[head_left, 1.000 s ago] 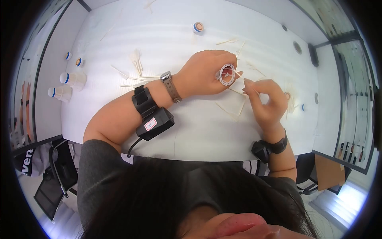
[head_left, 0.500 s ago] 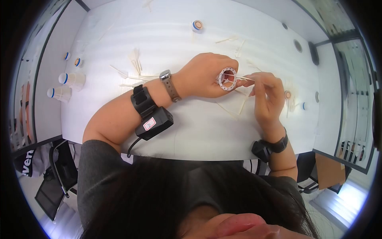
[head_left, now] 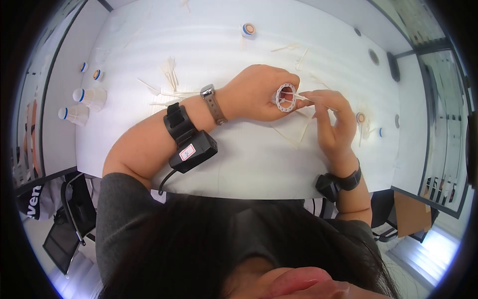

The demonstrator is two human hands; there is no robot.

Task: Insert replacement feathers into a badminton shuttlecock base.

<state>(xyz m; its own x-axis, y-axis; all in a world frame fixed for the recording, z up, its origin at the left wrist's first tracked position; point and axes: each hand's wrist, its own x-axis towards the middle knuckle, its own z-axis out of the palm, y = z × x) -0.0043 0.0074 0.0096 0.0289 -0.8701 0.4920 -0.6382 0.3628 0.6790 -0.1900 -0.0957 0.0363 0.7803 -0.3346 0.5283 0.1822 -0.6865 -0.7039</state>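
Note:
My left hand point(head_left: 261, 92) is closed around a white ring point(head_left: 285, 110) with small holes around its rim. The ring's open face is turned toward me, and thin pale strips cross inside it. At the ring's right side, my right hand point(head_left: 337, 119) pinches a thin white feather point(head_left: 318, 102) between thumb and fingers. The feather's tip meets the ring's edge; whether it enters a hole is too small to tell. Below the hands, more thin feathers point(head_left: 303, 130) lie on the white table point(head_left: 234, 164).
Two white shuttlecocks point(head_left: 92, 98) with blue bands lie at the left, near two small blue-banded corks point(head_left: 98, 74). Another cork point(head_left: 248, 29) sits at the back. Loose feathers point(head_left: 170, 74) lie left of centre. At the right is a round cork point(head_left: 361, 117) among feathers.
My right hand has shifted slightly left, and the feather's tip is now against the ring's right edge. My left hand and the ring have barely moved.

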